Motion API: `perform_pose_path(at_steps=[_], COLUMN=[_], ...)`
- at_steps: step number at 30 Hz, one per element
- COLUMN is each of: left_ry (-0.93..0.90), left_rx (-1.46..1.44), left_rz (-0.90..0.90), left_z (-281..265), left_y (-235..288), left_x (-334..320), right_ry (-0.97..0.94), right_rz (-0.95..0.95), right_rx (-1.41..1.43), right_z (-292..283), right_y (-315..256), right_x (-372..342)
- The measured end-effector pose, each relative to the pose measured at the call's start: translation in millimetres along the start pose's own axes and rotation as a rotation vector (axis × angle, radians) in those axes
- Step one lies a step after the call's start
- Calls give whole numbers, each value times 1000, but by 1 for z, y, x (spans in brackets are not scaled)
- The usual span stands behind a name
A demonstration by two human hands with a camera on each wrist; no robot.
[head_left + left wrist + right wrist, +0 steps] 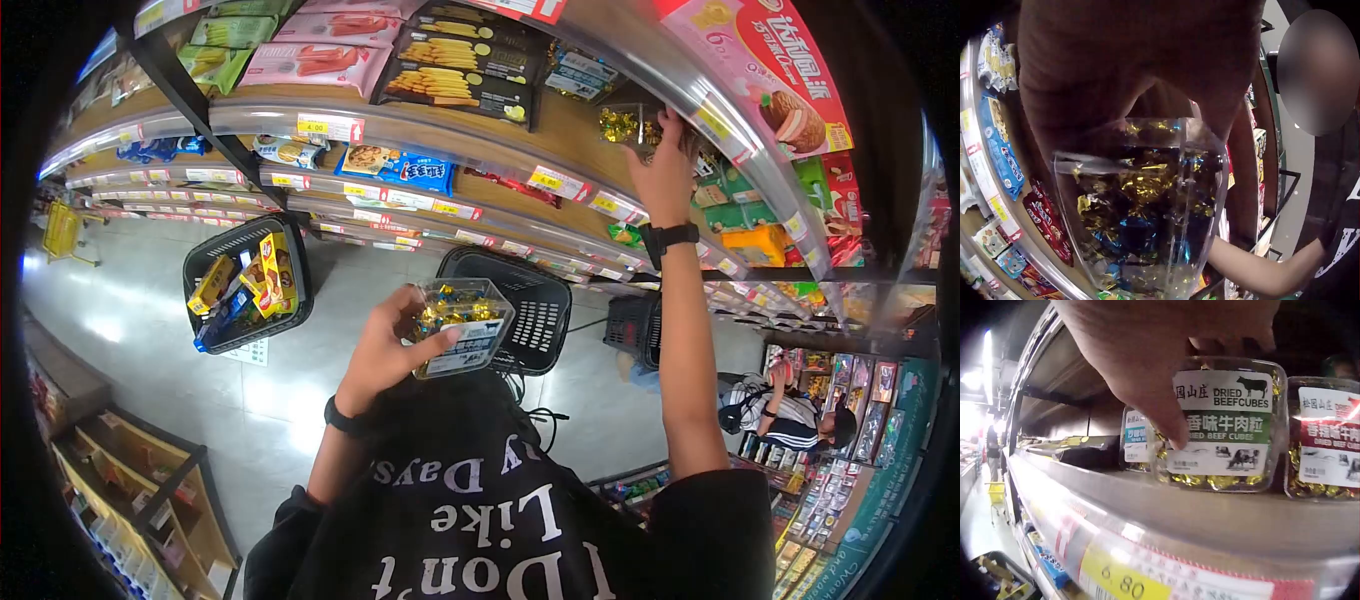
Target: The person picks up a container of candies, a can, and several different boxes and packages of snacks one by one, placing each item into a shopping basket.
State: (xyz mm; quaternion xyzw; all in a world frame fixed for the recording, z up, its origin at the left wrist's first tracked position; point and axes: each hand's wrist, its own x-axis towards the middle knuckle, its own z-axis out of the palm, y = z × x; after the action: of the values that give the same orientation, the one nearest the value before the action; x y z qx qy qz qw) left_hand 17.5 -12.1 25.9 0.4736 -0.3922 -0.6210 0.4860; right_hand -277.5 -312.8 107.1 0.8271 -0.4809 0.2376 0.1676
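Observation:
My left hand (383,345) grips a clear plastic box (462,325) in front of my body, thumb across its pale label. Gold and blue foil-wrapped pieces fill this box, also close up in the left wrist view. At the upper shelf, my right hand (665,165) holds a clear box of dried beef cubes (1225,428) with a green and white label. Its thumb presses the front; the other fingers go over the top, partly hidden. A red-labelled box (1329,440) stands beside it, and a blue-labelled one (1136,437) sits behind to the left.
Snack packets (455,65) lie along the upper shelf, above a price rail (1125,578). On the floor stand a black basket with yellow boxes (305,300) and another black basket (540,320) below my left hand. Another person (790,410) is at the right, by more shelves.

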Motion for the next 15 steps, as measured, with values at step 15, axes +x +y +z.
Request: perform_pose_path(at_steps=[15], left_ry=[92], left_rx=[-54], left_rz=[22], left_z=[44], left_y=[-9], left_x=[43], right_ry=[136], right_rz=[39], right_rx=[434], right_z=[-104], right_y=[-37], right_x=[-65])
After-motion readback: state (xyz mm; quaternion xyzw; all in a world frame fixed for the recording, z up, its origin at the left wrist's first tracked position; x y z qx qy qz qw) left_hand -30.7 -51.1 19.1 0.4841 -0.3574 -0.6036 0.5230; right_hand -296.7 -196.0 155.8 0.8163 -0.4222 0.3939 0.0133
